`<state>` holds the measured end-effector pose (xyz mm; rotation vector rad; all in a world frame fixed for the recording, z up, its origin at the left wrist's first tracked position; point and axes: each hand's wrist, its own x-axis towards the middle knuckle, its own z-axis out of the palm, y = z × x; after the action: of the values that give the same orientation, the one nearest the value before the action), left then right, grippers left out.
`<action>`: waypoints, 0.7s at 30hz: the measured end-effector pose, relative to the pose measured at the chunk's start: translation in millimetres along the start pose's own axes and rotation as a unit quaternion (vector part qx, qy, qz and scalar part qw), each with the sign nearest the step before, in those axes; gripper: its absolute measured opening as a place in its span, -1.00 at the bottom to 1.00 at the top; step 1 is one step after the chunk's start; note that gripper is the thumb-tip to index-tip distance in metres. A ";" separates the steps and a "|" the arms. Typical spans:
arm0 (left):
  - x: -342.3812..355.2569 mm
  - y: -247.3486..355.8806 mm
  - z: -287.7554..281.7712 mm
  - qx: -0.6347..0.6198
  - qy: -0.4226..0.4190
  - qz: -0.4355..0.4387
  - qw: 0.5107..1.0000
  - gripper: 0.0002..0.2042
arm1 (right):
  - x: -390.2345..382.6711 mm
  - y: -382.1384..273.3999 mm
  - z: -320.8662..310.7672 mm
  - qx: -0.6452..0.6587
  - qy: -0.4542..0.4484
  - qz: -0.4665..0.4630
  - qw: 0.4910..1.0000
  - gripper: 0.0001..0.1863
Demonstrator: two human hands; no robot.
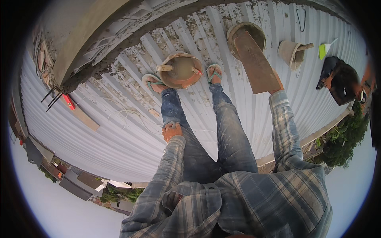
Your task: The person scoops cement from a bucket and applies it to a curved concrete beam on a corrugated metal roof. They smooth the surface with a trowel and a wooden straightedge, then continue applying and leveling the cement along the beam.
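My left hand (pixel 172 131) rests on my left knee, its fingers draped over the denim and holding nothing I can see. On the right, my right hand (pixel 278 82) grips a long flat brown board (pixel 257 63), like a plasterer's float; the board hides most of the fingers. The board's far end overlaps a round mortar-stained bucket (pixel 234 31). Between my sandalled feet stands an orange-brown bucket (pixel 182 83) of grey watery mix, with a pale wooden-looking handle (pixel 164 68) and a red-and-white tool end (pixel 197 71) at its rim.
Ribbed metal sheeting (pixel 135 146) lies underfoot, spattered with mortar near the concrete ledge (pixel 91 35). A tilted bucket (pixel 291 53), a green scoop (pixel 323 50) and a dark bag-like bundle (pixel 341 81) lie right. A red level-like tool (pixel 68 101) and loose wire (pixel 127 113) are left.
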<state>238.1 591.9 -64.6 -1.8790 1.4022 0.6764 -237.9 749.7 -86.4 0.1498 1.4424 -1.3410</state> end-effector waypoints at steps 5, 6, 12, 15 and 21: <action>-1.8 24.0 12.3 0.052 0.040 -0.031 0.997 -0.49 | 58.8 16.5 -91.7 -0.022 0.216 0.062 0.974 -0.62; -4.6 25.5 15.5 0.071 0.027 -0.030 0.997 -0.49 | 72.0 27.4 -105.8 -0.033 0.243 0.095 0.965 -0.64; -3.4 36.8 24.3 0.099 0.019 -0.033 0.994 -0.50 | 155.9 61.0 -63.7 0.082 0.265 0.141 0.950 -0.69; -1.2 36.0 29.4 0.113 0.028 -0.030 0.993 -0.51 | 166.7 67.2 -60.7 0.150 0.247 0.108 0.951 -0.69; -8.1 48.2 28.1 0.138 0.043 -0.017 0.989 -0.50 | 137.7 70.9 -49.7 0.337 0.197 0.013 0.920 -0.69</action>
<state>189.4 610.0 -86.6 -1.7239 1.4342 0.3664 -271.1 737.0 -245.1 0.9319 1.2240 -1.8124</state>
